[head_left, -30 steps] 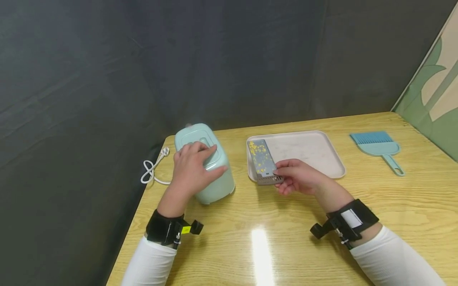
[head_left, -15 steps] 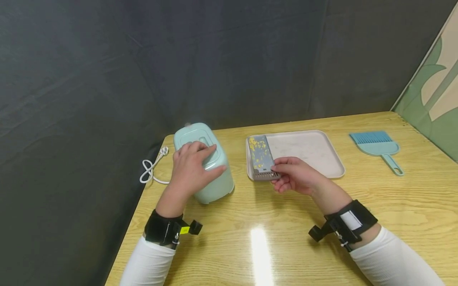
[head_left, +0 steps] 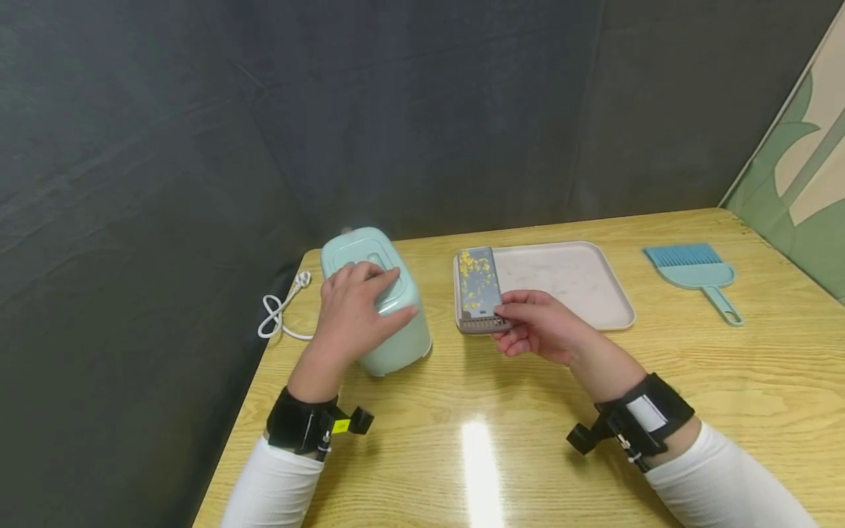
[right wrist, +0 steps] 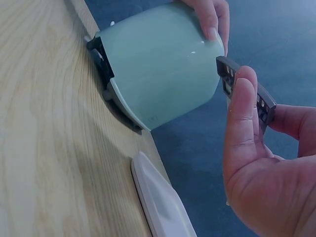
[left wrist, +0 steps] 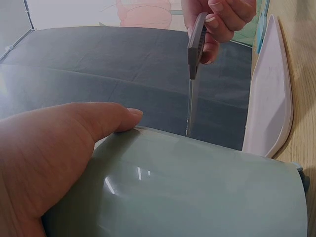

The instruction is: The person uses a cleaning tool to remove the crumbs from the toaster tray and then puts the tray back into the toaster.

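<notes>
A mint-green toaster (head_left: 396, 345) with a lid stands at the table's left. My left hand (head_left: 356, 312) rests over its top, thumb extended along the edge in the left wrist view; its other fingers are partly hidden. My right hand (head_left: 538, 323) pinches a flat grey crumb tray (head_left: 480, 282) by its slotted brown end, between thumb and fingers. Yellow crumbs (head_left: 467, 262) are scattered over the tray, mostly toward its far end. In the head view the crumb tray overlaps the left part of a pale serving tray (head_left: 561, 275).
A white power cord (head_left: 271, 315) with a plug lies left of the toaster. At the right lies a blue brush (head_left: 693, 265) with a loop-ended handle. A dark curtain (head_left: 422, 110) hangs behind the wooden table (head_left: 422, 455).
My right hand has shifted slightly left with the crumb tray, which has turned straighter, its far end pointing more directly away. The left hand stays on the toaster.
</notes>
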Available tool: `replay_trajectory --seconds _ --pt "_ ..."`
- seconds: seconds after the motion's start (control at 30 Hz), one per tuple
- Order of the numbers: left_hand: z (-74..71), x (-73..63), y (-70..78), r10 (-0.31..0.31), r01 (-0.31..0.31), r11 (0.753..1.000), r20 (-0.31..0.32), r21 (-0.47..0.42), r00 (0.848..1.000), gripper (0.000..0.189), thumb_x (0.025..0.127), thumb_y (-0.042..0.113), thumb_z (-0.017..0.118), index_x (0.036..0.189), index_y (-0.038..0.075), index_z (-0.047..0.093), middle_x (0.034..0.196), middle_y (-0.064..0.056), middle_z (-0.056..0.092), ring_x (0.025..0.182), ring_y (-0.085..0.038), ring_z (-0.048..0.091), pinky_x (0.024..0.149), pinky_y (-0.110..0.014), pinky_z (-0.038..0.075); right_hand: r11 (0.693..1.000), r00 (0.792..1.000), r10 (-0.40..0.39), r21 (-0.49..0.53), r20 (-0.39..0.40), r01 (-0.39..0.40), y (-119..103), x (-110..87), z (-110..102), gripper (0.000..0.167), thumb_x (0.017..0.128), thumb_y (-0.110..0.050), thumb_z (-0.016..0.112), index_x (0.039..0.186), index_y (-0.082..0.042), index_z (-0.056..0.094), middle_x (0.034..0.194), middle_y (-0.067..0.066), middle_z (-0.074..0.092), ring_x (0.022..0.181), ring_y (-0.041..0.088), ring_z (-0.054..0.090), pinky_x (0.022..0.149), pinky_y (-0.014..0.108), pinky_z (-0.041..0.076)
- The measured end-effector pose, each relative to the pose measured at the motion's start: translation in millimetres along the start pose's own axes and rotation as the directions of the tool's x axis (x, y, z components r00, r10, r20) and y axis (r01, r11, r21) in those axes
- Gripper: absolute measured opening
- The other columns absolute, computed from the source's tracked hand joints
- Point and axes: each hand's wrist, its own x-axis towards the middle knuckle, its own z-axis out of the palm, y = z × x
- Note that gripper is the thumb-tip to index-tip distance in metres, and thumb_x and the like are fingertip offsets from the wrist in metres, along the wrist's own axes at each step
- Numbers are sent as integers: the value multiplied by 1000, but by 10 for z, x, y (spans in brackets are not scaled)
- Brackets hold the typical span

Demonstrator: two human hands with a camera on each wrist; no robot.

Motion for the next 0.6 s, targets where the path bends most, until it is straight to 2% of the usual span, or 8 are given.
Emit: replay_trajectory --seconds 0.17,0.27,0.33,0.4,0.5,0.53,0.6 --pt "-3 -5 21 17 -17 1000 -5 8 1000 69 86 63 71 144 27 61 136 -1 59 127 -30 49 112 -60 32 1000 1000 -14 18 1 14 4 -10 16 12 107 -15 51 114 -6 49 76 7 74 62 15 74 61 28 62" --pt "-14 -21 49 19 -20 1000 -34 -12 999 70 86 60 71 146 26 58 142 -3 56 133 -33 47 113 -61 32 1000 1000 -19 19 1 19 2 -11 22 12 108 -16 51 114 -6 49 76 7 74 62 14 74 61 28 62" --pt "-37 -36 83 26 -31 998 -70 -63 997 70 87 57 71 148 25 56 146 -4 54 136 -34 46 114 -61 32 1000 1000 -22 17 3 22 -3 -12 26 13 108 -16 51 114 -5 49 76 7 74 62 14 73 61 28 62" --pt "-68 -59 133 25 -41 988 -108 -152 994 71 89 51 71 152 23 52 149 -6 51 140 -33 44 116 -59 34 1000 1000 -24 16 4 24 -10 -17 28 13 107 -16 52 115 -5 49 76 7 74 62 14 74 61 28 62" --pt "-113 -103 226 6 -61 944 -167 -325 986 71 93 43 71 156 22 45 154 -8 48 143 -30 45 117 -55 39 999 999 -31 12 7 31 -25 -25 32 14 107 -16 52 115 -5 49 76 7 74 63 14 74 61 28 62" --pt "-121 -120 260 -2 -70 918 -180 -391 984 71 94 40 70 157 21 43 156 -7 48 144 -28 45 118 -53 40 999 999 -34 12 8 34 -31 -30 36 14 107 -16 52 115 -5 49 76 7 74 63 14 74 61 28 62" --pt "-136 -164 343 -9 -94 848 -192 -521 981 73 95 33 69 160 20 37 159 -6 46 147 -24 44 119 -51 40 999 999 -37 11 6 37 -44 -41 43 14 107 -16 52 114 -5 50 76 7 74 62 14 74 61 28 62"
